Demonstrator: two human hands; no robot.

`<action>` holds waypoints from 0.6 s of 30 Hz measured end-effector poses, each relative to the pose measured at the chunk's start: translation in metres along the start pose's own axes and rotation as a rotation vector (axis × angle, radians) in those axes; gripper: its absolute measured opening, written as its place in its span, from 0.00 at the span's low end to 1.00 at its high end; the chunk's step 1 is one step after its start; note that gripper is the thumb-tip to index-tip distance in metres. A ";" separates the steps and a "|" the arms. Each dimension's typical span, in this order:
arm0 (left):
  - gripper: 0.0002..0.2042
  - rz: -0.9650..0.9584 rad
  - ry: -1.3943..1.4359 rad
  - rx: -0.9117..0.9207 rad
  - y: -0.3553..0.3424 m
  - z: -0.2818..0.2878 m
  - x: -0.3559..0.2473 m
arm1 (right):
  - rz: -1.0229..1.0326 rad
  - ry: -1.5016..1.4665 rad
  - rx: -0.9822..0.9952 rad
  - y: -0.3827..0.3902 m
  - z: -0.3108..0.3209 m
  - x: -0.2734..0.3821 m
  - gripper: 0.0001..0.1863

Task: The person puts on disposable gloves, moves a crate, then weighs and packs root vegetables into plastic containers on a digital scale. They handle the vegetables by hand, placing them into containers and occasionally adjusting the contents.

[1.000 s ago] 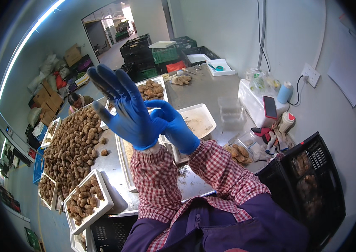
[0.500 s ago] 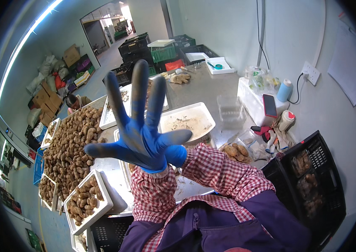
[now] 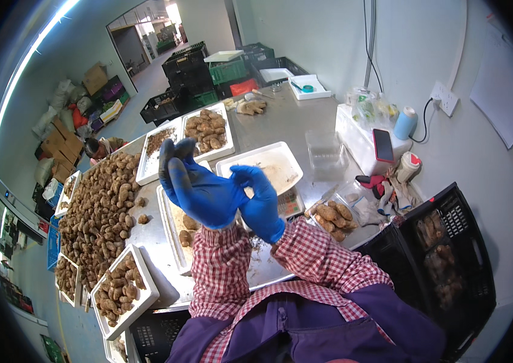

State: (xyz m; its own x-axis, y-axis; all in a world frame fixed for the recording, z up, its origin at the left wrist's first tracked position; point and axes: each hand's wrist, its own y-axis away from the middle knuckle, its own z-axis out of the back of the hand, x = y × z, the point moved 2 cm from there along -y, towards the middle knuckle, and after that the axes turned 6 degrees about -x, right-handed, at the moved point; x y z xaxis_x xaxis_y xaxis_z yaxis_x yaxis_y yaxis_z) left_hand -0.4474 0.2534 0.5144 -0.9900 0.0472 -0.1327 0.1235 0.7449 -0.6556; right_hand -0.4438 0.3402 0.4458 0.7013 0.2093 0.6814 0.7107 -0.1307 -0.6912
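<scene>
My left hand, in a blue glove with dirt-darkened fingers, is raised over the table. Its fingers are half bent, and I see nothing held in it. My right hand, gloved in blue too, is closed on the thumb side of the left glove near the wrist. Beneath and behind the hands is a shallow white tray with dirt scraps in it, set on a scale. To the left, a white tray with a few brown tubers is partly hidden by my left arm.
A big heap of brown tubers covers the table's left side, with filled white trays around it. At right are bagged tubers, a phone on a white box, and a black crate. Another person is beyond the heap.
My left hand has come down from a wide finger spread, and its fingers have bent. My right hand, mostly hidden behind it before, now shows beside it, gripping the left glove.
</scene>
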 end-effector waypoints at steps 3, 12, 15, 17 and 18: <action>0.18 0.246 0.025 -0.119 -0.003 0.012 0.017 | 0.430 0.312 0.066 -0.004 0.016 0.017 0.22; 0.11 1.272 0.758 -0.327 0.030 0.047 0.049 | 0.035 0.093 0.426 0.040 0.047 0.014 0.16; 0.11 1.295 0.567 -0.137 0.041 0.051 0.042 | -0.110 0.226 0.402 0.034 0.101 0.023 0.36; 0.11 0.982 0.106 0.329 0.059 0.059 0.023 | -0.349 0.039 0.285 0.033 0.143 0.026 0.55; 0.12 1.115 -0.150 0.409 0.076 0.070 0.010 | -0.492 0.022 0.158 0.039 0.166 0.029 0.59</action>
State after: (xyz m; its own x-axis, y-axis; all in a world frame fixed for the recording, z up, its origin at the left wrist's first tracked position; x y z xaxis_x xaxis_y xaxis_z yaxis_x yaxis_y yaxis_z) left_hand -0.4432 0.2638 0.4112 -0.3098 0.4341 -0.8460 0.9482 0.0750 -0.3087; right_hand -0.4048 0.5025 0.3990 0.2887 0.1883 0.9387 0.9408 0.1261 -0.3146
